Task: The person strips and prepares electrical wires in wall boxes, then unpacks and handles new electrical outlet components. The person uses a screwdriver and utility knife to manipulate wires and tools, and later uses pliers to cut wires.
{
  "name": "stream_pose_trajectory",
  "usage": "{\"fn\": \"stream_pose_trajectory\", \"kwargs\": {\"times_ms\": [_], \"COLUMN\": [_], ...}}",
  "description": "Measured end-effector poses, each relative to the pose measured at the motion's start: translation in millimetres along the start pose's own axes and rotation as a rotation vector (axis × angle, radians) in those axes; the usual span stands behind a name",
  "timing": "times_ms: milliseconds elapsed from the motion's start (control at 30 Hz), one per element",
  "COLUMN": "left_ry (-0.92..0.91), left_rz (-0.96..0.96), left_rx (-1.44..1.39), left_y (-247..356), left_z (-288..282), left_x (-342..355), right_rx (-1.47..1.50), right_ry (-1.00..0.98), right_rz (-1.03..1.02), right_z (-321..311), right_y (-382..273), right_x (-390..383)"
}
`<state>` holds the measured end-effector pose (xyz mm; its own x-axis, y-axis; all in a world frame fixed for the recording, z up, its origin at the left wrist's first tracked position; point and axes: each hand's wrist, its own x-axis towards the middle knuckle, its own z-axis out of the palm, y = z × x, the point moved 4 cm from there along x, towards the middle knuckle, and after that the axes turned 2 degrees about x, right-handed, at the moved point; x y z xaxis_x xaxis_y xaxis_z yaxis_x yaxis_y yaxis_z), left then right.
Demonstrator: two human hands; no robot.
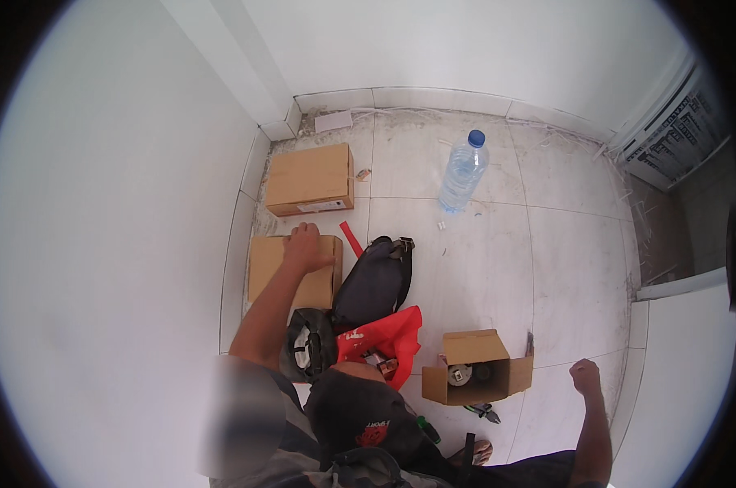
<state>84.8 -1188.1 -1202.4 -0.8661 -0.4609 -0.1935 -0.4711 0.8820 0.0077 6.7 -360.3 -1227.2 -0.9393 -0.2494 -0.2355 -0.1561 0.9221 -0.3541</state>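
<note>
My left hand (306, 248) is on the nearer closed cardboard box (273, 276) at the left, fingers bent over its far edge and thumb toward its right side. My right hand (583, 376) is a fist at the lower right, to the right of an open cardboard box (473, 346) with round items inside; what the fist holds, if anything, is hidden. A dark bag (368, 285) lies beside the left box, above an open red bag (400, 333) and a dark bundle (319, 350). Green-handled pliers (483, 411) lie below the open box.
Another closed carton (307, 175) sits farther back. A large plastic water bottle (463, 171) stands on the tiled floor (433, 268). White walls (124, 203) enclose the left and back; a doorway with a dark floor (685, 228) is at the right. A red strip (350, 236) lies near the bags.
</note>
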Motion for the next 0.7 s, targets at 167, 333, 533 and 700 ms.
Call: {"fn": "stream_pose_trajectory", "kwargs": {"times_ms": [167, 333, 533, 700], "left_ry": [0.126, 0.298, -0.174, -0.471], "left_rz": [0.013, 0.167, 0.085, 0.293], "left_rx": [-0.030, -0.171, -0.558, -0.309], "left_y": [-11.3, -15.3, -11.8, 4.3], "left_z": [-30.0, -86.0, -89.2, -33.3], "left_x": [-15.4, -58.2, -152.5, -204.2], "right_rx": [0.066, 0.097, 0.091, 0.117], "right_ry": [0.004, -0.019, -0.081, -0.140], "right_rz": [0.005, -0.058, 0.037, -0.014], "right_z": [4.8, 6.3, 23.0, 23.7], "right_y": [-12.1, -17.6, -7.3, -20.5], "right_x": [7.2, 6.6, 1.5, 7.5]}}
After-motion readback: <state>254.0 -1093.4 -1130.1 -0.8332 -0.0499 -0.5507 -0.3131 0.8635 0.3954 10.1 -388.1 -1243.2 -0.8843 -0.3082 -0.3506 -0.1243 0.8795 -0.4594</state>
